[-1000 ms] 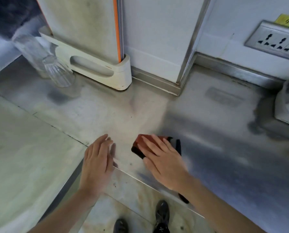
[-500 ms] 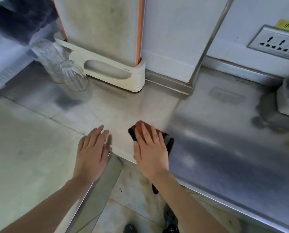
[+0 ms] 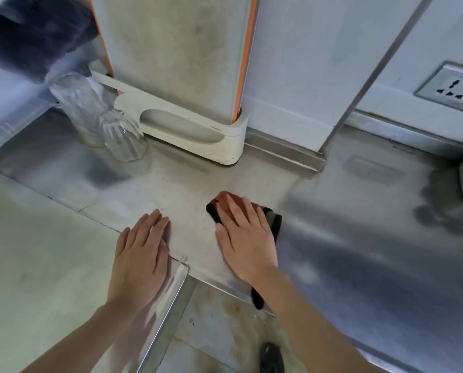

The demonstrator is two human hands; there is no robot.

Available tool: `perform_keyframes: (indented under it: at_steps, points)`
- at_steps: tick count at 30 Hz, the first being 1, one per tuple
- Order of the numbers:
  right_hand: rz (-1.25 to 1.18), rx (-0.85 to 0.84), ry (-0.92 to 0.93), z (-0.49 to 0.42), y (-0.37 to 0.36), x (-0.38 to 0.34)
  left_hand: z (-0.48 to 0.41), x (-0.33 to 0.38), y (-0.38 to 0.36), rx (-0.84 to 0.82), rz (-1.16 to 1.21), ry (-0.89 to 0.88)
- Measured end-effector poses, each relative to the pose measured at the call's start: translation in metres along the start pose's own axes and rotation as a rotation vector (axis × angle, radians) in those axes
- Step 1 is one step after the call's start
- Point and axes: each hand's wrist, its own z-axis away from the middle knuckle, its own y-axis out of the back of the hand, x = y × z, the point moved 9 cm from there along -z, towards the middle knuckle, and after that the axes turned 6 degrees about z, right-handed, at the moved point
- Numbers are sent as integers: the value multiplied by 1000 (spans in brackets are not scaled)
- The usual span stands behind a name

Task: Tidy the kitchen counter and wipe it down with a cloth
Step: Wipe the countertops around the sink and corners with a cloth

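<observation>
The steel counter [image 3: 359,238] fills the view, an L-shaped run with its inner corner at 6 o'clock. The upright appliance [image 3: 176,63] stands at 12 o'clock.

Over the last 1 second the wiping stroke has travelled toward 12 o'clock. The cloth [image 3: 226,201] was well short of the appliance's cream base [image 3: 198,135] and is now nearer, though still apart from it. I judge the strip by the front edge is covered. The patch before the appliance and the duller steel toward 3 o'clock probably remain.

The right hand [image 3: 245,238] lies flat on the cloth, fingers straight and close, pressing rather than gripping. The left hand [image 3: 141,254] rests palm-down on bare counter at 8 o'clock from the cloth, fingers straight, holding nothing. It has stayed at the corner seam. The 2 hands are apart, with steel between them.

The red and black cloth sits just right of centre. Its red end shows past the fingertips at 11 o'clock, and a black tail hangs over the front edge at 6 o'clock. At 10 o'clock stand 2 clear glasses [image 3: 122,135], just beside the base.
</observation>
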Motion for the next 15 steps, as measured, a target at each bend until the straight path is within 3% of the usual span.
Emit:
perform_keyframes:
  at_steps: [3, 7, 10, 12, 15]
  points:
    - [57, -47, 121, -13, 7, 34, 2, -1, -2, -20, 19, 22]
    - [79, 16, -315, -40, 18, 134, -1, 3, 1, -16, 50, 45]
    - [-9, 9, -427, -41, 10, 98, -2, 2, 1, -8, 72, 39]
    - [-24, -9, -249, -39, 0, 24, -2, 1, 7, 32, 106, 37]
    - [12, -69, 229, -29, -9, -79, 9, -9, 34, 202, 212, 166]
